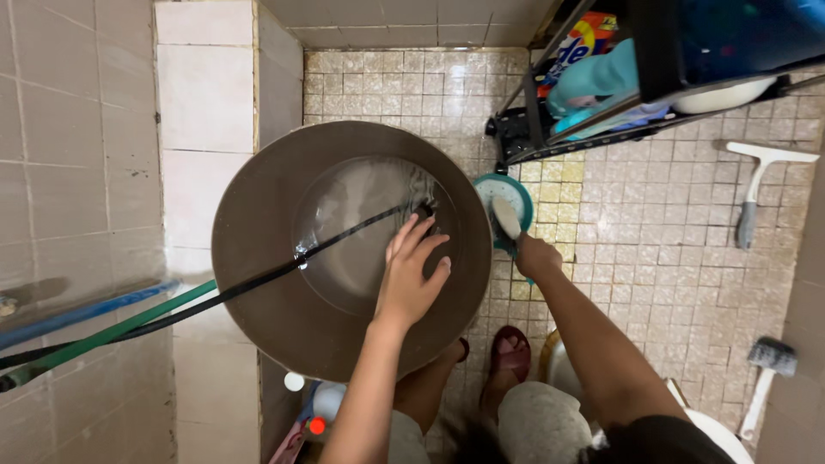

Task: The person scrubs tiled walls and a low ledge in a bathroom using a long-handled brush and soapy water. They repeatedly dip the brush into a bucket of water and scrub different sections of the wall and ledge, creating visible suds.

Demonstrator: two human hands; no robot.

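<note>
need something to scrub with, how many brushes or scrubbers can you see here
3: a scrub brush in the right hand beside the basin, a white squeegee on the floor at right, and a grey-headed brush at lower right. The rack may hide others.

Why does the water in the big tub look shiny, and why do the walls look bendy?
Head view: light glares pale off the water in the tub beside the left hand; the wide lens curves the wall tiles at the edges; the right hand and brush look slightly soft.
</note>
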